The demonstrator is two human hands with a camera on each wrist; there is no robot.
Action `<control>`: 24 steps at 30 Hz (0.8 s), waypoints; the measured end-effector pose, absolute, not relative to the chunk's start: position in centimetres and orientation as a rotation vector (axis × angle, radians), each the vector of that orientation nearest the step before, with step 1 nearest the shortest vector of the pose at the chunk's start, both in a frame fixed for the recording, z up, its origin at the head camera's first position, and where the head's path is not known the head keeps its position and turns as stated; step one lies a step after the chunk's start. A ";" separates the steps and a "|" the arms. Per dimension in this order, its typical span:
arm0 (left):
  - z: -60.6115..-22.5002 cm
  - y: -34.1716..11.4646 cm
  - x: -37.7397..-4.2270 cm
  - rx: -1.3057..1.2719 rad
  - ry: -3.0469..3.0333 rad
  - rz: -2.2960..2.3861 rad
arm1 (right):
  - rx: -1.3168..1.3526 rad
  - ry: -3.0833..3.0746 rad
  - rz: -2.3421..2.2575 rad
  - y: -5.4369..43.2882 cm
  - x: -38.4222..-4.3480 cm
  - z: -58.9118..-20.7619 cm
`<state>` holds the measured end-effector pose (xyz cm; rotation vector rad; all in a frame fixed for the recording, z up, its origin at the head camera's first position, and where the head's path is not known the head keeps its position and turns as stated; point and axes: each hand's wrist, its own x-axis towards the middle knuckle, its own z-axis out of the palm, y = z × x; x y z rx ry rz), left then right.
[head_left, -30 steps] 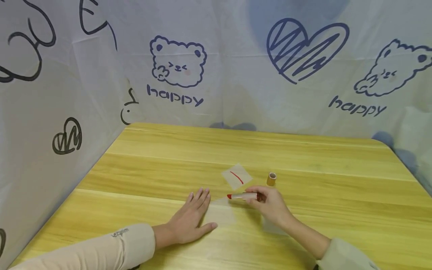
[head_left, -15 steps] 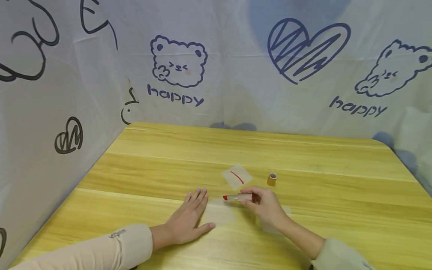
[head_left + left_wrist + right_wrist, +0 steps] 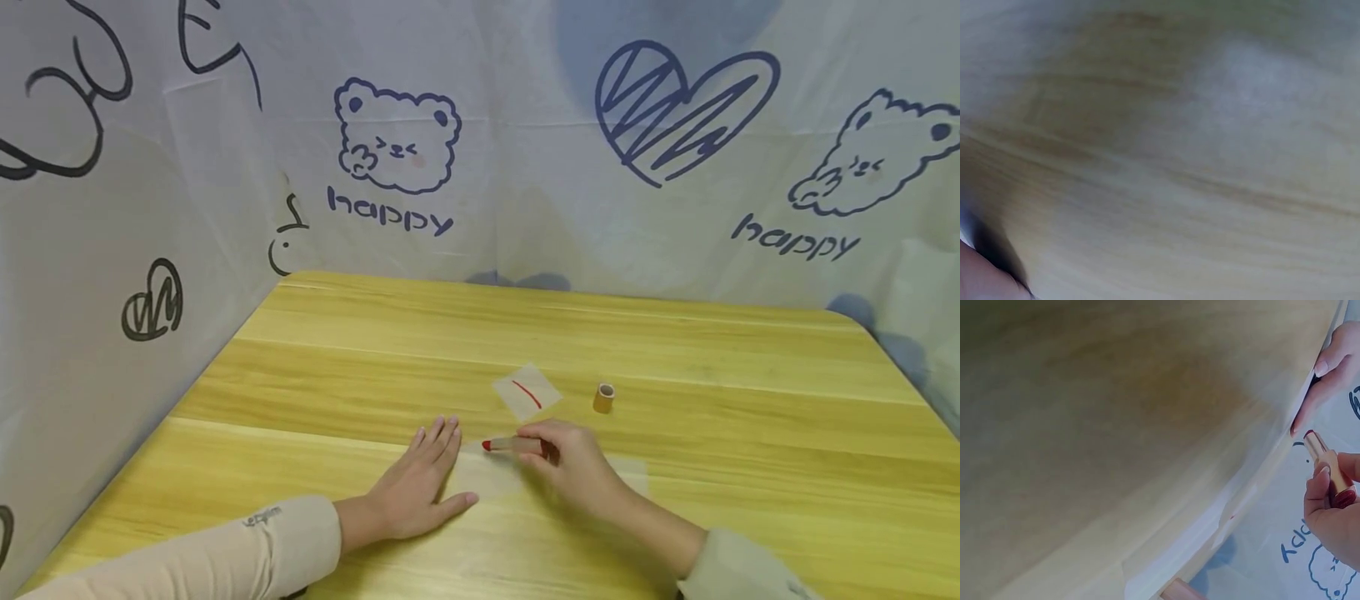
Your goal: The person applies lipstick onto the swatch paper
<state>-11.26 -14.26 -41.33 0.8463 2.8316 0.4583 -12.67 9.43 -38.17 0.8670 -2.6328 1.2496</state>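
My right hand (image 3: 585, 471) pinches an uncapped lipstick (image 3: 517, 445) between thumb and fingers, its red tip pointing left. That tip is close over the upper part of a thin translucent paper (image 3: 491, 477). The right wrist view shows the lipstick (image 3: 1317, 448) with its gold tube and dark red base. My left hand (image 3: 416, 492) rests flat on the table at the paper's left side, fingers straight and thumb spread over its lower edge. Beyond the lipstick lies a smaller-looking paper square (image 3: 525, 393) bearing one red stroke. The lipstick cap (image 3: 603, 398) stands upright to its right.
Another translucent paper (image 3: 630, 473) is partly hidden under my right forearm. All of this is on a wood-grain table (image 3: 375, 350). White cloth walls (image 3: 525, 192) with drawn bears and hearts rise behind and to the left.
My right hand has carried the lipstick left and slightly nearer to me, over the paper. My left hand shifted a little left at first and then stayed put.
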 end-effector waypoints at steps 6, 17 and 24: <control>-41.2 -14.2 -11.4 0.852 2.833 0.445 | 0.992 -2.561 1.145 9.0 -12.7 -38.5; -40.5 -14.1 -11.6 0.830 2.820 0.431 | 1.082 -2.591 1.046 8.2 -12.7 -38.4; -40.0 -14.0 -11.8 0.825 2.794 0.446 | 1.187 -2.518 0.980 8.0 -12.9 -38.5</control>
